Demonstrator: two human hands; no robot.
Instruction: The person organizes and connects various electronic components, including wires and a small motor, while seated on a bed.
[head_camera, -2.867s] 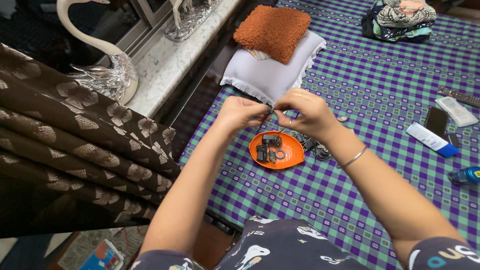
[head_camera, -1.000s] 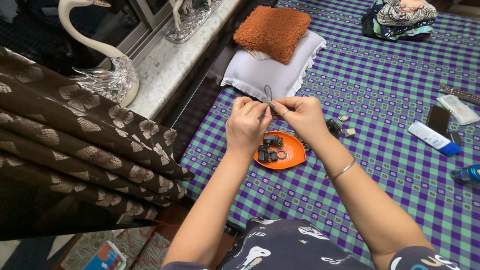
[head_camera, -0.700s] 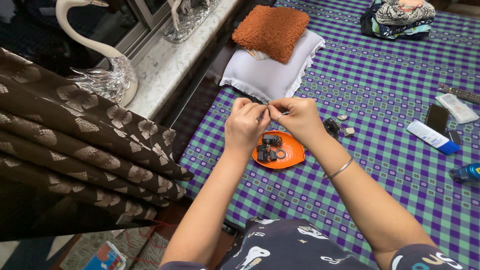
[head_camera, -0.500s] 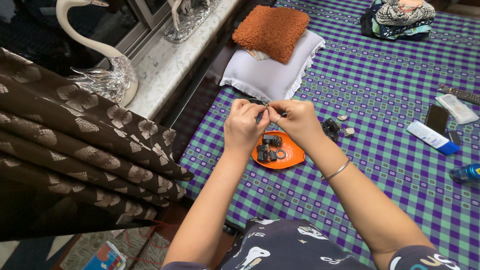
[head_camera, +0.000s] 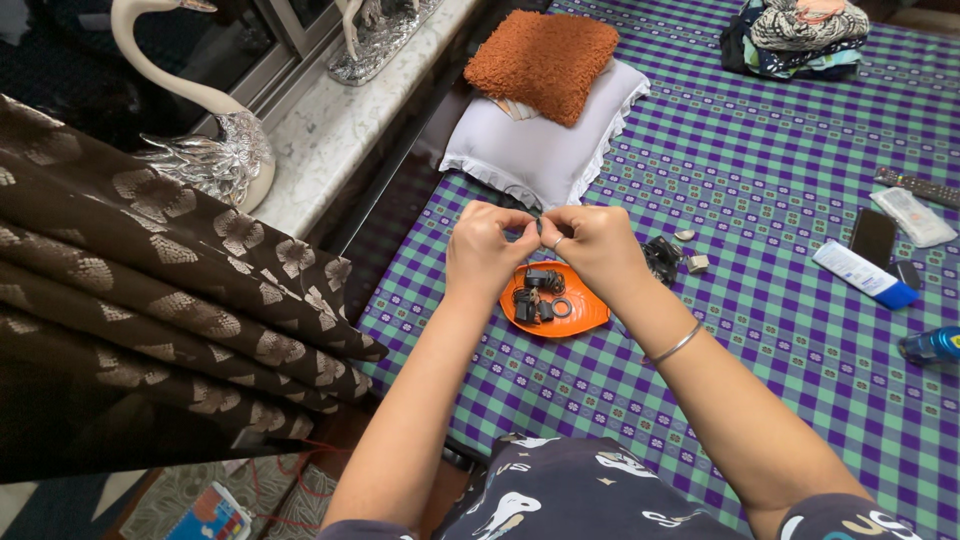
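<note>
Head view looked straight down, and both hands were up together over the bed, near its left edge. The left hand and the right hand met fingertip to fingertip, pinching a tiny dark piece between them, just above the orange dish. That piece was too small to make out in shape, but it looked light and hard, the sort of thing that slips away if the pinch loosens, so a grip right at the tips of thumb and forefinger on its two ends seemed the safest hold. Left fingers were curled tight, closed on one side of the piece. Right fingers were curled the same way, closed on the other side, a ring showing on one of them and a thin bangle lower on the wrist. In the dish below lay more small dark parts, one a ring shape. Just right of the dish on the checked bedspread sat a dark tangle and two small pale bits. Toward the far edge rested a white pillow with an orange cushion on it.
</note>
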